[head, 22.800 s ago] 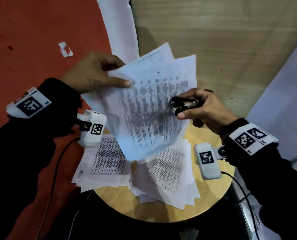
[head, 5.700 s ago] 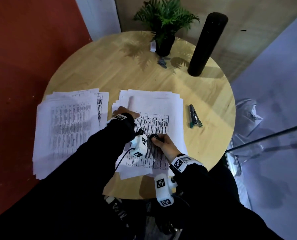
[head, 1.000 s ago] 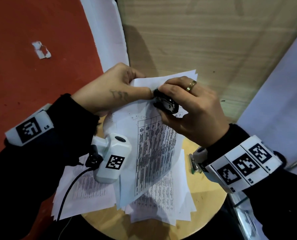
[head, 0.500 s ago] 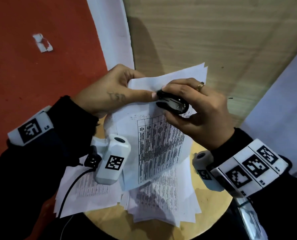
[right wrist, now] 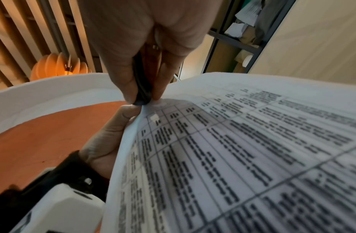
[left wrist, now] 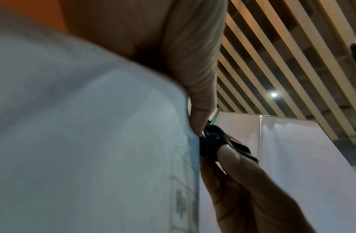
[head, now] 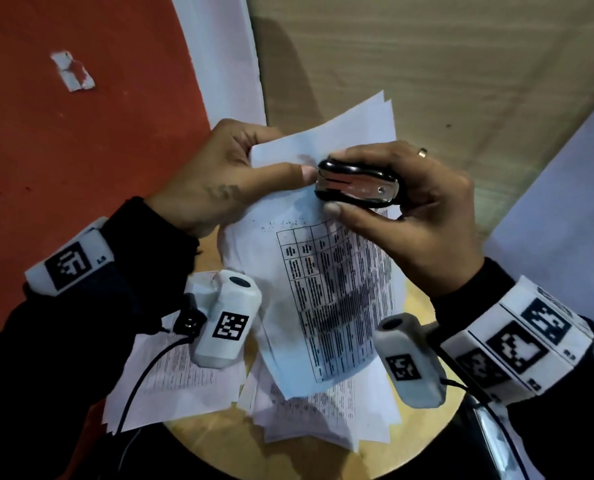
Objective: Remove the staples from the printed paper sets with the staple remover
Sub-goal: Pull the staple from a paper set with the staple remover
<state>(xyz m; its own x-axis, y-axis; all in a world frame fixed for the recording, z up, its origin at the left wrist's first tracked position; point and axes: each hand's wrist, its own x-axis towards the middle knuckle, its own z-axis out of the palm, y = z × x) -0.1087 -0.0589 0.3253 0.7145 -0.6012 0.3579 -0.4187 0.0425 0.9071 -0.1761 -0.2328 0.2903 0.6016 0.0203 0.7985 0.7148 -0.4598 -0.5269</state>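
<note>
— Paper set? 
— Paper set (head: pixel 326 278) raised mid-frame, left hand (head: pixel 215 178) pinching its top corner. 
— Remover? 
— Staple remover (head: pixel 356 185) squeezed in right hand (head: pixel 416 220), at that corner.

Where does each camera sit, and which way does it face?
Head: looks down at left hand, right hand, paper set, table.
Left wrist: looks up along the paper; thumb, staple remover, ceiling slats.
Right wrist: looks along its fingers across the printed page.
Shared: remover's tip on the paper's corner.
</note>
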